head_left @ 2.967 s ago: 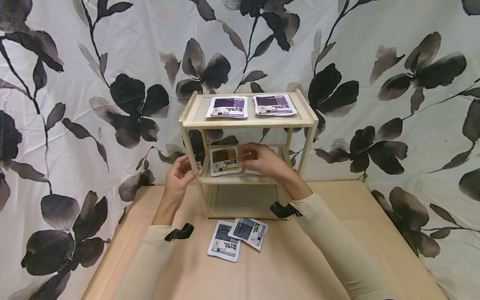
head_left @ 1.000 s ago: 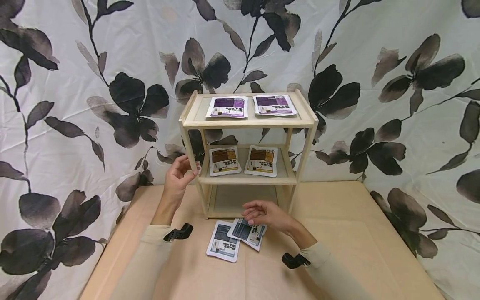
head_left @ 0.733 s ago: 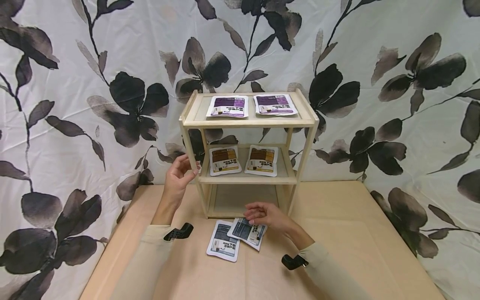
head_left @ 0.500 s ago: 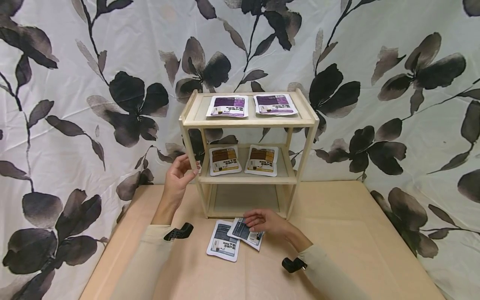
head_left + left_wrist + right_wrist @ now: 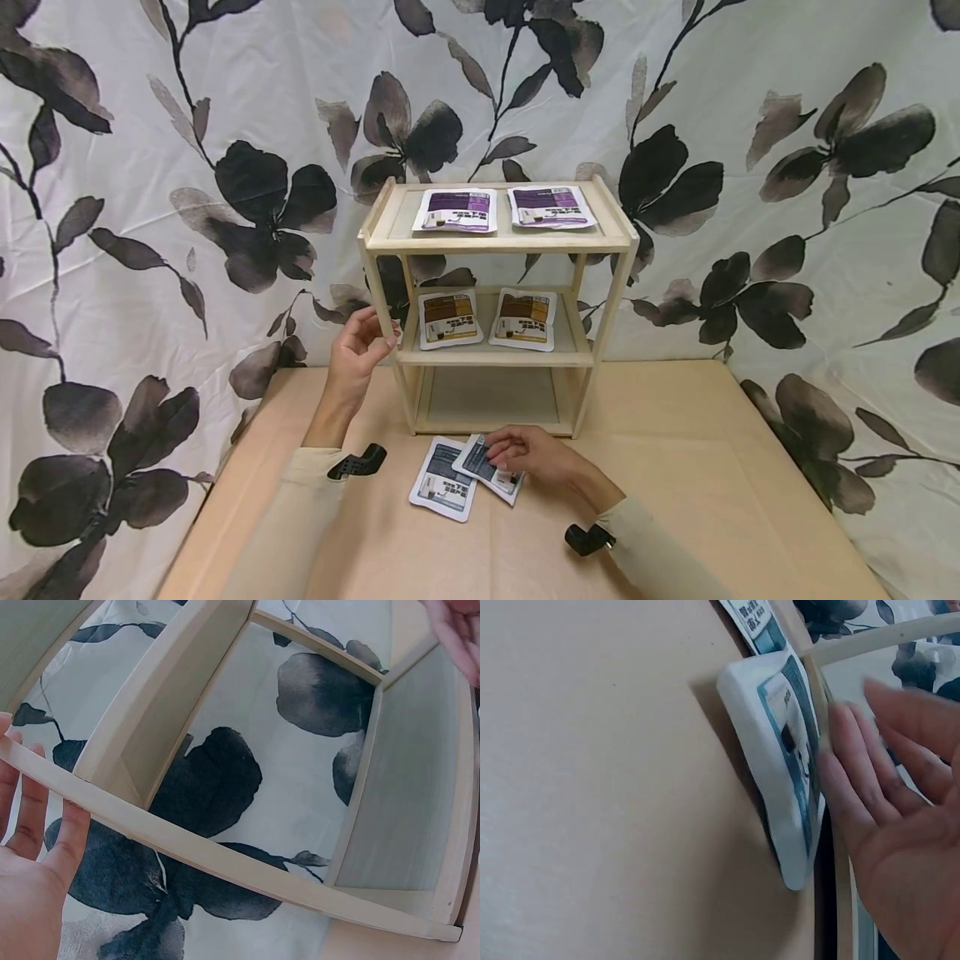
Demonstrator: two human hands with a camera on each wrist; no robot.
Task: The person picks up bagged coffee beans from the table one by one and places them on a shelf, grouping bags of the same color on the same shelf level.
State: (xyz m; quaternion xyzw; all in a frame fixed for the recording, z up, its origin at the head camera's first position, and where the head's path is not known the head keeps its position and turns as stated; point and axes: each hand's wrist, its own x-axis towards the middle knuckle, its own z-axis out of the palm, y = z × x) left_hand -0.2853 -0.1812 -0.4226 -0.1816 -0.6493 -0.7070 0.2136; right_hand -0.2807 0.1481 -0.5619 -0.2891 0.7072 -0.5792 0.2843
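A small three-tier wooden rack (image 5: 495, 359) stands at the back of the table. My left hand (image 5: 351, 358) holds its left front post (image 5: 202, 851), with fingers behind the wood and the thumb tip at the frame's edge in the left wrist view. Before the rack lie two white pouches with blue-grey labels. One blue-labelled pouch (image 5: 474, 458) partly overlaps the other pouch (image 5: 442, 485). Over the upper pouch hovers my right hand (image 5: 536, 457), covering its right part. In the right wrist view, the relaxed fingers (image 5: 855, 765) are close beside this pouch (image 5: 750, 712).
On the top tier sit two purple-labelled pouches (image 5: 459, 210). The middle tier carries two brown-and-yellow pouches (image 5: 450, 320). The bottom tier (image 5: 491, 396) is just behind the blue-labelled pouches. A floral cloth (image 5: 750, 208) hangs behind the table (image 5: 697, 467).
My right hand has come down from the middle tier to the blue-labelled pouches, uncovering the right brown pouch. Both blue-labelled pouches have shifted slightly left. My left hand has stayed on the post.
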